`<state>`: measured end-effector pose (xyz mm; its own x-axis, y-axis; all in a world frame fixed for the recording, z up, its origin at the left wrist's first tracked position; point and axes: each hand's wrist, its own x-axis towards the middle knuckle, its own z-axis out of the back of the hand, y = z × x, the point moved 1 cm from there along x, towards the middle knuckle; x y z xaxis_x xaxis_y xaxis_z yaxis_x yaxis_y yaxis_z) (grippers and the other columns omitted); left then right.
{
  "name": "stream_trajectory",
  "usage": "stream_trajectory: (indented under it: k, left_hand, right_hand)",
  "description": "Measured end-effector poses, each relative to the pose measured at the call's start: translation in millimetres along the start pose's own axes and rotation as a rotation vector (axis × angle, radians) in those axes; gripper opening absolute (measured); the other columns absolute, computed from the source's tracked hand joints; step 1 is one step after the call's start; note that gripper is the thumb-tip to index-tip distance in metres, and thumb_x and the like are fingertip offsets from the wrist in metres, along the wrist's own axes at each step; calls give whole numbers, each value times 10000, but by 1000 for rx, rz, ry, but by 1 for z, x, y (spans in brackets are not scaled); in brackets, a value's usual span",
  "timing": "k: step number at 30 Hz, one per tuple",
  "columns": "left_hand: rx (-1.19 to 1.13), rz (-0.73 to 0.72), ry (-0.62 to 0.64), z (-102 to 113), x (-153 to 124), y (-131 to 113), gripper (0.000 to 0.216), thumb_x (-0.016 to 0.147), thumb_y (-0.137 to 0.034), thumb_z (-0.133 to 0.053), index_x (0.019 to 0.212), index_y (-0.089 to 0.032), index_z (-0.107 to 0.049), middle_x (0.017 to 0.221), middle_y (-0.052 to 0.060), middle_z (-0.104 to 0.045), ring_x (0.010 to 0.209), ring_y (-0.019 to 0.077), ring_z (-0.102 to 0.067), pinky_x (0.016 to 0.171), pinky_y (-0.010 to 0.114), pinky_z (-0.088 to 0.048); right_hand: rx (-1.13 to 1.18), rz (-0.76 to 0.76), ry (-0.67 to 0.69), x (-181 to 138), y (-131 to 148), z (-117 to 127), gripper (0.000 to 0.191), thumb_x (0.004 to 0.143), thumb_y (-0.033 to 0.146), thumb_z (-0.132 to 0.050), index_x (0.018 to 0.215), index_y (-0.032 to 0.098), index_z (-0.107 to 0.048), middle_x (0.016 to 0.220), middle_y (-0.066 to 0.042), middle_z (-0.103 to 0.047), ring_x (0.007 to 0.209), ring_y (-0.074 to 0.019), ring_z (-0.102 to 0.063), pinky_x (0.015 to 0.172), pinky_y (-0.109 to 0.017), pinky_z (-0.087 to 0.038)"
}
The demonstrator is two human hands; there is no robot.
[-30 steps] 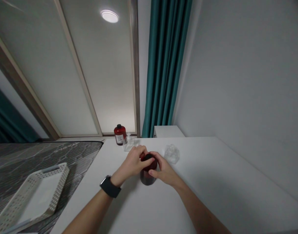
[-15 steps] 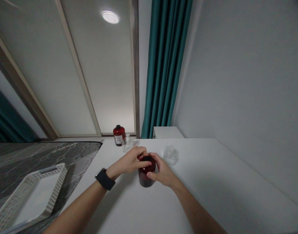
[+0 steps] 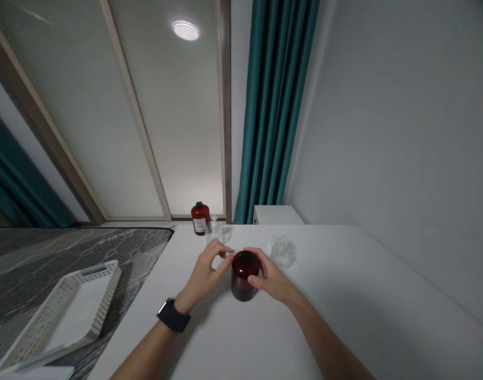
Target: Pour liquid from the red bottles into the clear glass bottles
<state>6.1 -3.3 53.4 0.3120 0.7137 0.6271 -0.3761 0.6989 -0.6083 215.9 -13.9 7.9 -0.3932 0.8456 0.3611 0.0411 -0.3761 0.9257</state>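
Note:
A dark red bottle with a black cap stands on the white table in front of me. My right hand grips its right side, thumb across the front. My left hand sits just left of the bottle. Its thumb tip touches the bottle's shoulder and its fingers arch loosely beside the cap without covering it. A black watch is on my left wrist.
A second red bottle and a clear glass bottle stand at the table's far edge. Crumpled clear plastic lies right of my hands. A white perforated basket rests on the dark marbled surface at left. Teal curtain behind.
My left hand has come off the cap and drawn back to the left, so the cap now shows. The right hand keeps its hold. The view has shifted slightly.

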Motion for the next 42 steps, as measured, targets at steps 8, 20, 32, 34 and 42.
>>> stream_trajectory:
  k: [8, 20, 32, 34, 42]
  left_hand:
    - [-12, -37, -60, -13, -18, -2, 143, 949, -185, -558, 1035, -215, -669, 923, 50, -618, 919, 222, -573, 815, 354, -474]
    - [412, 94, 121, -15, 11, -32, 327, 791, -442, -795, 797, -190, -586, 785, 20, -616, 804, 248, -561, 742, 368, -385]
    - [429, 143, 179, -19, 25, -35, 317, 860, -355, -698, 686, -197, -485, 657, -30, -549, 656, 177, -499, 707, 332, -336]
    - [353, 133, 184, -17, 26, -31, 309, 854, -327, -693, 677, -196, -476, 643, -37, -531, 663, 172, -486, 694, 317, -331]
    - [144, 131, 265, -14, 29, -22, 280, 839, -300, -712, 690, -197, -499, 668, -24, -521, 748, 191, -472, 673, 287, -343]
  right_hand:
    - [-99, -34, -56, -5, 0, -7, 770, 797, 421, -756, 1440, 232, -378, 1459, -131, -497, 1376, -316, -448, 1184, -516, -277]
    - [-229, -84, -195, -3, 3, -23, 735, 664, 203, -786, 1318, 222, -450, 1318, -109, -590, 1238, -303, -562, 1105, -498, -402]
    - [-248, -128, -245, -1, 9, -25, 749, 602, 181, -825, 1272, 224, -493, 1288, -95, -629, 1209, -300, -589, 1083, -489, -428]
    - [-248, -139, -239, 0, 12, -26, 730, 603, 172, -827, 1255, 225, -502, 1262, -85, -643, 1184, -291, -603, 1067, -482, -442]
    - [-223, -121, -202, 1, 14, -25, 686, 619, 151, -822, 1230, 223, -517, 1228, -66, -651, 1145, -270, -612, 1043, -459, -451]
